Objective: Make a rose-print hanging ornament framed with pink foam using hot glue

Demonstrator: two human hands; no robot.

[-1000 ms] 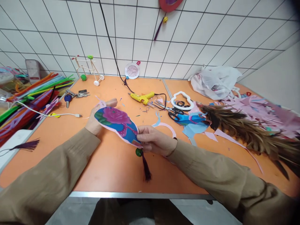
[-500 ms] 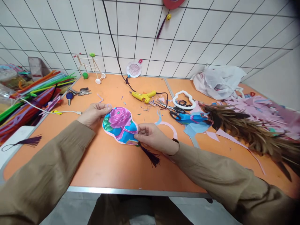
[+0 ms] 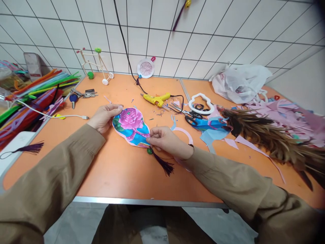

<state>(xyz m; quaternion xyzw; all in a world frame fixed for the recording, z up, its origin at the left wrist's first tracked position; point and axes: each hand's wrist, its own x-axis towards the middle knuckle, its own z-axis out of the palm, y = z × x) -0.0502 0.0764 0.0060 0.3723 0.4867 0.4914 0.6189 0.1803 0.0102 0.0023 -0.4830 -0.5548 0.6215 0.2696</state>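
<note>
A flat, curved-edged floral piece [image 3: 131, 126], blue with a pink rose and a pale border, is held above the orange table [image 3: 114, 176]. My left hand [image 3: 105, 117] pinches its upper left edge between thumb and fingers. At its lower right edge, my right hand [image 3: 162, 139] grips it with closed fingers. A green bead [image 3: 149, 151] and a dark purple tassel [image 3: 164, 164] hang from the piece just below my right hand.
Behind the hands lie a yellow glue gun [image 3: 156, 99], scissors [image 3: 192, 117] and a white scalloped frame [image 3: 201, 101]. Brown feathers [image 3: 266, 135] and pink scraps spread at right. Keys [image 3: 85, 94], a white cable [image 3: 63, 117] and coloured pipe cleaners [image 3: 38, 98] are at left.
The floral piece is tilted slightly differently, and the green bead below it now shows clearly. Both hands keep their hold. The whole view has shifted slightly.
</note>
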